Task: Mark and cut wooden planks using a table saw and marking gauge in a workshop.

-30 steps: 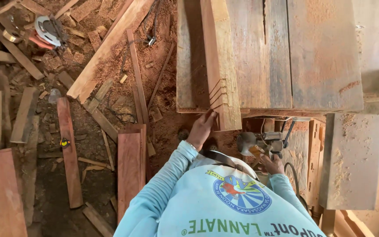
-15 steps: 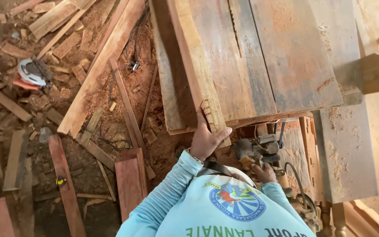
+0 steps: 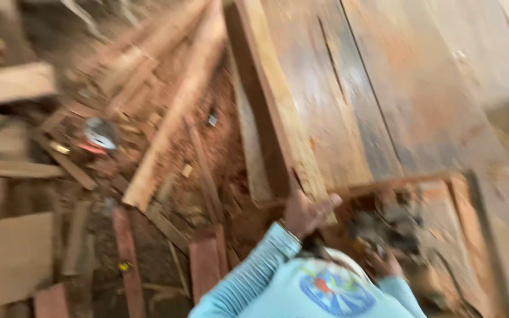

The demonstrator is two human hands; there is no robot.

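Wooden plank [image 3: 278, 112], one, gripped by left hand [image 3: 304, 213]; right hand [image 3: 384, 265] blurred.

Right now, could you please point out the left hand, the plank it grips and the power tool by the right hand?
Left hand [image 3: 304, 213], head view, on the knuckles.
Plank [image 3: 278, 106], head view, on its top face, mid-length.
Power tool [image 3: 384, 229], head view, on its blurred dark body.

Offcuts [image 3: 166, 123] strewn over sawdust floor [image 3: 207, 141], nine to eleven o'clock. Disc-shaped tool [image 3: 98, 135] at nine. Reddish boards [image 3: 204, 265] at six.
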